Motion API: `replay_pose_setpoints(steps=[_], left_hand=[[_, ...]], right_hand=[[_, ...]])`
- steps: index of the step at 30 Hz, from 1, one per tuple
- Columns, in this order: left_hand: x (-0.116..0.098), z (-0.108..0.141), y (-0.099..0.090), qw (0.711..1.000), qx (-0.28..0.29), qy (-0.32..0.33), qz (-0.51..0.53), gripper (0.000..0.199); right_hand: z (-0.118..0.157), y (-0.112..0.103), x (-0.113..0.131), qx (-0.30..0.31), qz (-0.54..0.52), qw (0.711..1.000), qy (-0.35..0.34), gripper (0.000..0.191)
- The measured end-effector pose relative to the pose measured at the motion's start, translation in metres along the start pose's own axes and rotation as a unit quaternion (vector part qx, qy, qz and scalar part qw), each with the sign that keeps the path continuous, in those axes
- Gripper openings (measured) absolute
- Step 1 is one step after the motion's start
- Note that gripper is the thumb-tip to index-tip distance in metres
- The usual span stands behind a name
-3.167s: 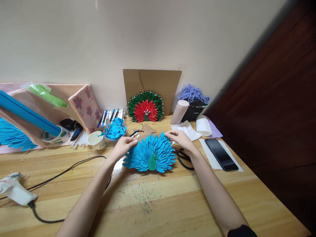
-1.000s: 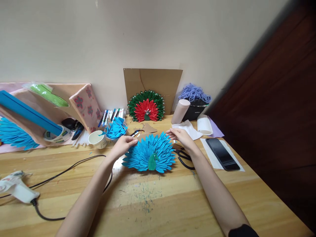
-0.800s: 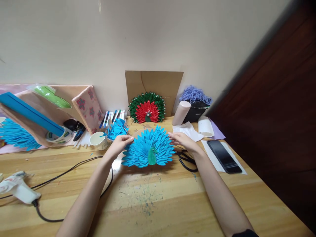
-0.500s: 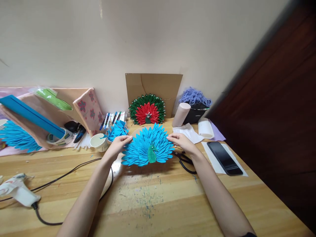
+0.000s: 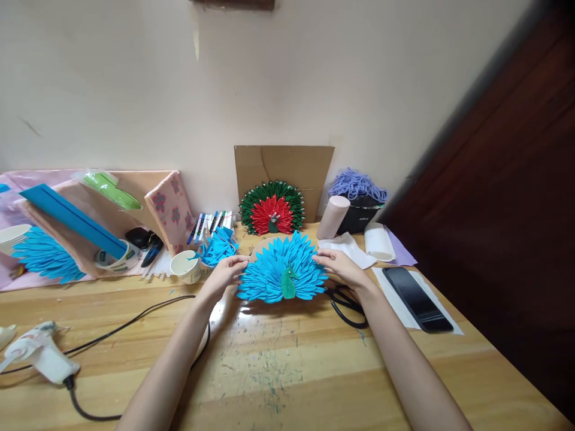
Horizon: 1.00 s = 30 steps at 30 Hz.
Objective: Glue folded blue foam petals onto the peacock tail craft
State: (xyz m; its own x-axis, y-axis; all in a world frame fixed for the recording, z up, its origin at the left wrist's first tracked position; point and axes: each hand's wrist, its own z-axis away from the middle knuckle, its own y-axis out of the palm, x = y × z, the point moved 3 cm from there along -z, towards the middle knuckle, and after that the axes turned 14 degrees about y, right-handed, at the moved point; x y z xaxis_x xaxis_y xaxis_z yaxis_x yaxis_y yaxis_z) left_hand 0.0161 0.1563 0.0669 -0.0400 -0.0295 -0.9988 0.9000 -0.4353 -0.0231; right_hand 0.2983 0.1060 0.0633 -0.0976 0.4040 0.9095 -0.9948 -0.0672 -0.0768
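Note:
A blue paper-petal peacock (image 5: pixel 265 272) with a green body is held up between my two hands, tilted with its face toward me. My left hand (image 5: pixel 227 272) pinches its left edge. On the opposite edge my right hand (image 5: pixel 341 266) grips with closed fingers; its thumb is partly hidden by the petals. Black-handled scissors (image 5: pixel 348 305) lie on the table beside my right wrist. Behind the blue peacock, a red and green peacock (image 5: pixel 281 209) leans against a cardboard sheet (image 5: pixel 291 164).
Left: a white glue gun (image 5: pixel 49 356) with a black cord, a paper cup (image 5: pixel 186 267), loose blue petals (image 5: pixel 218 245) and markers (image 5: pixel 211 226). Right: a phone (image 5: pixel 417 299), a white roll (image 5: pixel 376 242), a pale bottle (image 5: pixel 333 218) and purple yarn (image 5: pixel 357 184). A wall rises behind.
My view has tilted up slightly. Both hands have shifted a little to the right with the blue peacock, which stays between them.

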Motion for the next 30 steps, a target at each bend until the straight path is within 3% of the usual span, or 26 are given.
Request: replay_pose_setpoints(steps=[3,7,12,18,24,30], left_hand=[[-0.001,0.000,0.000,1.000,-0.014,-0.002,0.010,0.041],[-0.003,0.000,0.001,0.997,-0.045,0.000,0.060,0.044],[-0.006,0.001,0.013,0.995,-0.010,0.015,0.096,0.035],[-0.013,0.004,0.026,0.995,-0.029,0.059,0.075,0.033],[-0.019,0.006,0.021,0.990,-0.097,0.067,0.073,0.036],[-0.019,0.007,0.020,0.989,-0.107,0.058,0.082,0.039]], right_hand=[[-0.002,0.003,-0.001,0.023,0.000,1.000,-0.010,0.036],[-0.003,-0.001,0.000,-0.001,-0.056,0.998,-0.034,0.038],[-0.002,-0.006,0.004,-0.038,-0.138,0.988,-0.065,0.039],[-0.003,0.000,0.002,-0.003,-0.121,0.990,-0.069,0.036],[0.002,0.009,0.004,0.056,-0.105,0.992,-0.047,0.041],[0.004,0.007,0.008,0.020,-0.098,0.993,-0.060,0.038]])
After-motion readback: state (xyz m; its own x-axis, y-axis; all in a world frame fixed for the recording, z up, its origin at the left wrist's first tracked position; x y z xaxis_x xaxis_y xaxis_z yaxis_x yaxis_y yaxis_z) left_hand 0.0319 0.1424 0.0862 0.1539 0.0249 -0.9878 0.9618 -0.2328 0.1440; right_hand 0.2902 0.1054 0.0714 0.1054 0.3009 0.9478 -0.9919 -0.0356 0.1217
